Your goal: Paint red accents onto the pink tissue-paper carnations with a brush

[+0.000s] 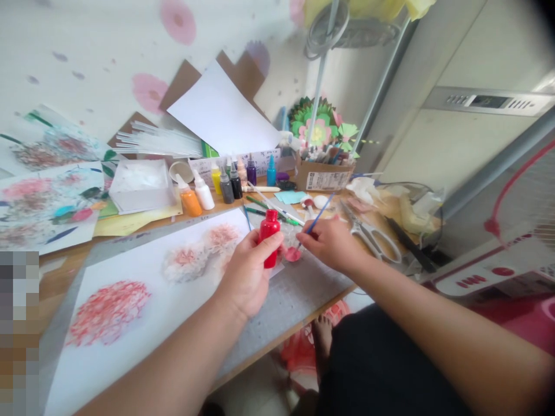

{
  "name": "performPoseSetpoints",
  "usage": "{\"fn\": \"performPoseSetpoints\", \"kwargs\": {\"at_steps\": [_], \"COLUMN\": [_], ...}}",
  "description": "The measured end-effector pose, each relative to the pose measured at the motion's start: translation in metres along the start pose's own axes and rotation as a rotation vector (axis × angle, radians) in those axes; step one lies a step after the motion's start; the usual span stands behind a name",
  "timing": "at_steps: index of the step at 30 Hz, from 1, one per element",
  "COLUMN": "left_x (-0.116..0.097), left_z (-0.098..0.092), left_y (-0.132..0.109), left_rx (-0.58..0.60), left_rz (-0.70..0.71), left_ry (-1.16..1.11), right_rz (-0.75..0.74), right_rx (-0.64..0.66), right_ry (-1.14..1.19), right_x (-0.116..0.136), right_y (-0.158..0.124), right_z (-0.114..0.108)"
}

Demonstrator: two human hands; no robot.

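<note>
A small, glossy red plastic bottle [267,226] is standing nearly upright in the left hand [249,274], just above the near middle of the scene, and that hand's grip is closing firmly around it, the thumb lying across its front. Just to its right, the right hand [327,241] is pinching a slim blue-handled brush [319,212] between thumb and fingers, its grip drawn tight; the lower end is pointing down toward a round pink patch of paint [292,253], though whether it is touching cannot be told. To the left, a large white sheet of paper [156,332] is lying on a flat grey mat [255,346], showing a big red-streaked flower [110,312] at the near left and paler flowers with reddish centres [186,263] farther off, one partly hidden by the left hand. The mat is resting on a wooden surface [286,337]. Beyond the paper, an orange squeeze bottle [189,200] and a white squeeze bottle [204,193] are standing side by side, with darker bottles to their right. At the far right, a brown cardboard box [323,179] is holding brushes, while grey-handled scissors [373,234] are lying right of the right hand.
</note>
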State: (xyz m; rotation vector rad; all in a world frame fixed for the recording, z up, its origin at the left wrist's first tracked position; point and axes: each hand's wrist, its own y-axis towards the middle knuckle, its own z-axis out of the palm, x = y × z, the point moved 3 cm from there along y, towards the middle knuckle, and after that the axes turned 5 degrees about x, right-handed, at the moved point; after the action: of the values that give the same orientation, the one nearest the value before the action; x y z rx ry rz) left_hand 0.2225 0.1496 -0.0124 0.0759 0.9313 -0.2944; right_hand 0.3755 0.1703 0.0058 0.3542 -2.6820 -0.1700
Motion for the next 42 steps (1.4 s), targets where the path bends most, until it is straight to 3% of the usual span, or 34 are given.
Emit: {"fn": "performPoseSetpoints", "kwargs": {"at_steps": [17, 29, 37, 42], "left_x": [0.000, 0.000, -0.016, -0.036], "left_z": [0.000, 0.000, -0.009, -0.015], "left_y": [-0.001, -0.003, 0.000, 0.005], "left_rx": [-0.016, -0.016, -0.038, 0.008], "left_rz": [-0.011, -0.009, 0.111, 0.213], "left_ry": [0.002, 0.066, 0.306, 0.804], "right_rz": [0.032, 0.045, 0.120, 0.107], "right_rx": [0.010, 0.015, -0.067, -0.045], "right_ry": [-0.076, 0.012, 0.163, 0.239], "right_x": [0.001, -0.001, -0.010, -0.016], "right_y": [-0.001, -0.003, -0.006, -0.006], "right_z": [-0.002, -0.002, -0.008, -0.007]}}
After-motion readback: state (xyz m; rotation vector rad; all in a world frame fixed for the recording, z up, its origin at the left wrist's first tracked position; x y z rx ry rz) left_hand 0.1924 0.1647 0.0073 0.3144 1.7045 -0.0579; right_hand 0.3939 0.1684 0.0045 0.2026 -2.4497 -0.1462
